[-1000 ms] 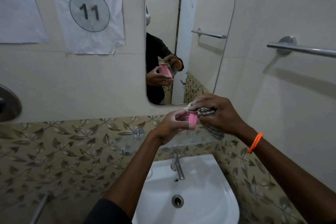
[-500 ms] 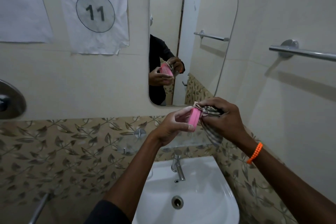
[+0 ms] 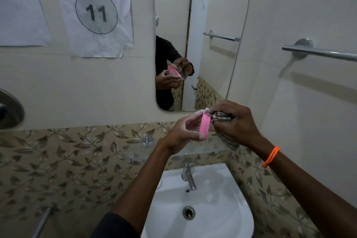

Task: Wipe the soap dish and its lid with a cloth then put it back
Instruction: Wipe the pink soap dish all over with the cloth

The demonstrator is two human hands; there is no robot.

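The left hand (image 3: pixel 180 135) pinches a pink soap dish (image 3: pixel 204 124) edge-on between thumb and fingertips, held up above the basin (image 3: pixel 228 199) and just below the mirror (image 3: pixel 201 42). The dish is smooth, glossy plastic, a flat rounded rectangle seen from its narrow side, with a seam line running along the edge. Whether anything lies inside it cannot be told from this angle. The right hand (image 3: pixel 234 123) is curled round a bunched cloth (image 3: pixel 222 119), a soft striped grey-and-white fabric, pressed against the right face of the dish; a loose tail of it hangs below the hand. An orange beaded band (image 3: pixel 270 156) circles the right wrist.

Against the frame half a second ago, the dish stays pinched in the same grip and the cloth stays pressed to it; the dish stands a little more upright and the right knuckles sit slightly higher over it.

The basin is white glazed ceramic, rounded, with a chrome tap (image 3: pixel 188 177) at its far rim and a metal drain (image 3: pixel 189 212) in the bowl. A brushed-metal towel rail (image 3: pixel 318 52) runs along the right wall. A creased paper sign (image 3: pixel 94 11) marked 11 hangs at far left.
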